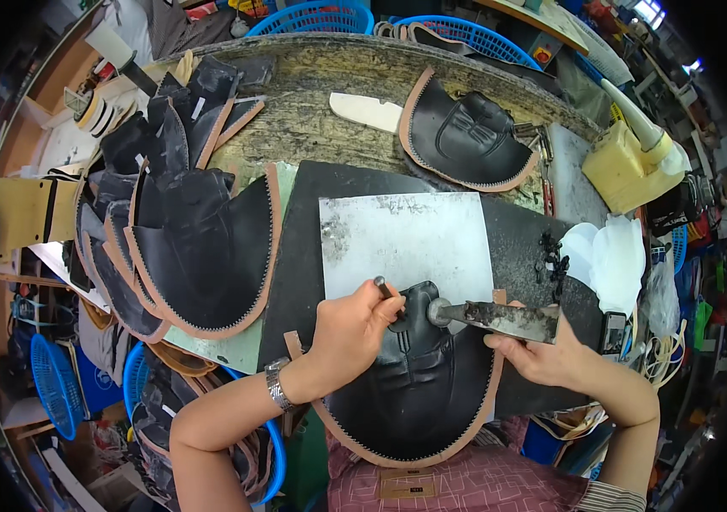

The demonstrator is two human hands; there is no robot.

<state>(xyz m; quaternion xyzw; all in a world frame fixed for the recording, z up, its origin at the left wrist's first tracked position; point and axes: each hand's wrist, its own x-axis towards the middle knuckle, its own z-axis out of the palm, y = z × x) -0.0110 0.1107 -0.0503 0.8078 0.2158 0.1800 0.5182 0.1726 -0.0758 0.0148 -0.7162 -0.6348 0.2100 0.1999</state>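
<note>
A black leather shoe upper [402, 418] with a tan stitched rim lies in front of me, its curved end toward my body. My left hand [350, 337], with a metal watch at the wrist, is closed round a slim metal punch [380, 283] held upright over the upper's moulded tongue part. The punch's lower tip is hidden by my fingers. In my right hand [542, 354] is a hammer [504, 320] with a worn, dark-stained body, its round metal head just right of the punch and apart from its top. Beneath the upper's far end lies a scuffed white sheet [406, 239].
A black board [304, 222] supports the white sheet. Several similar uppers [210, 256] are piled at left; another upper [466, 136] lies at the far right beside a white blade-shaped piece [365, 111]. A yellowish container [632, 166] and white plastic [619, 260] stand at right.
</note>
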